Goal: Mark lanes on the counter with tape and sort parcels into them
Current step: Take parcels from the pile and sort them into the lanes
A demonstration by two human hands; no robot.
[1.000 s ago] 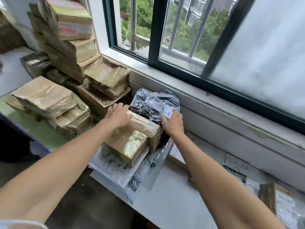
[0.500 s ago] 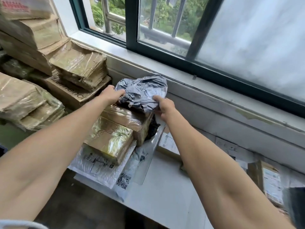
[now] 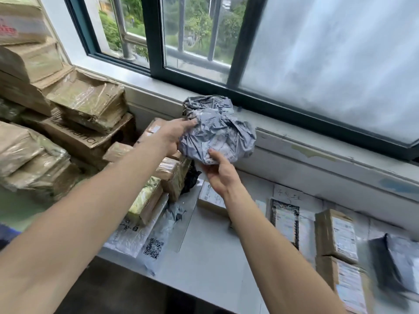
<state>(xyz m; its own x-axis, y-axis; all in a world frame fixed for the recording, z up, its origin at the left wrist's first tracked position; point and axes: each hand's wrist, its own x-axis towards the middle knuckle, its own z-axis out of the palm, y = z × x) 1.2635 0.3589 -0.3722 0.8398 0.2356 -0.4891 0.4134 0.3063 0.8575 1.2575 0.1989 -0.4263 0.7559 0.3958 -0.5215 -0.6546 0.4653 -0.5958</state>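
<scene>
A crumpled grey plastic mailer parcel [image 3: 217, 130] is lifted off the pile, in front of the window sill. My left hand [image 3: 174, 134] grips its left side with fingers curled into the wrap. From below, my right hand [image 3: 218, 171] holds it, thumb pressed on its white label. Under them lie taped brown boxes [image 3: 172, 171] on white mailer bags [image 3: 138, 232] at the white counter's [image 3: 204, 264] left end. No tape lanes can be made out.
Taped cardboard boxes [image 3: 86, 103] are stacked high at the left against the wall. Small labelled boxes [image 3: 337, 234], flat parcels [image 3: 285, 220] and a grey bag [image 3: 401, 257] lie along the counter to the right. The window sill [image 3: 317, 141] runs behind.
Both hands have picked the grey mailer up off the brown boxes and carried it up and to the right. The view has swung right, showing more of the counter.
</scene>
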